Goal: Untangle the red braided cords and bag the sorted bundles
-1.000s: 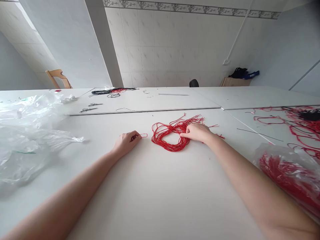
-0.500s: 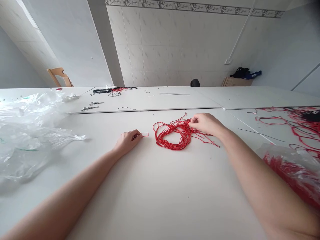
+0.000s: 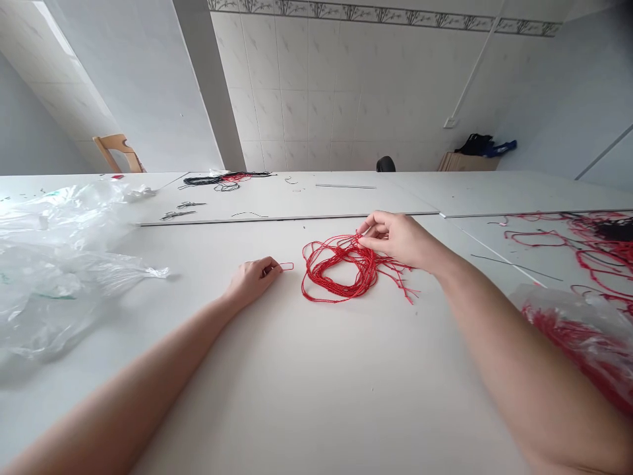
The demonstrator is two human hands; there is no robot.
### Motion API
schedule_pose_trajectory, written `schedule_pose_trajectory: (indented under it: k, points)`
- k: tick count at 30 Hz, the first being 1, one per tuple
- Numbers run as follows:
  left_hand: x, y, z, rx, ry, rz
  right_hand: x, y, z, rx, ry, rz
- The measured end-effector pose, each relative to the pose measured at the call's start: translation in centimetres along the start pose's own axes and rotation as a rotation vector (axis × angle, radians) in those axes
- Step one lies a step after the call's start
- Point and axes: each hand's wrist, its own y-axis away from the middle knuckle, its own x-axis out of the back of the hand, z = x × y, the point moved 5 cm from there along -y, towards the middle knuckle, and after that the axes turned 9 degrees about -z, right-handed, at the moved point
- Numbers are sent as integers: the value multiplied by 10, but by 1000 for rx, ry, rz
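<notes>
Head view — left hand (image 3: 253,276) pinches a slim rectangular loop (image 3: 287,264); right hand (image 3: 388,236) pinches coiled, stringy red cords (image 3: 366,265).

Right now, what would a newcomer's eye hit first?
The bright coil of red cords near center, the right hand pinching strands at its far side. To its left, the left hand holds a small red loop. Next, crumpled clear plastic at left, bag of red strands at right edge.

looks out from the person's head, facing forward and down over the white table (image 3: 297,396). sits close above the near side, takes in left hand (image 3: 251,277) and right hand (image 3: 399,239) at mid-view, reaches back to the tiled wall (image 3: 395,99).
</notes>
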Motion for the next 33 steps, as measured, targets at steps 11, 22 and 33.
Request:
schedule_pose_trajectory:
  k: [11, 22, 33]
  points:
    - [0, -1, -2, 14, -1, -7, 23, 3, -20, 279, -551, 307]
    - [0, -1, -4, 7, 156, 7, 17, 10, -36, 288, -543, 226]
    - [-18, 33, 56, -143, 856, -272, 0, 27, -68, 351, -616, 216]
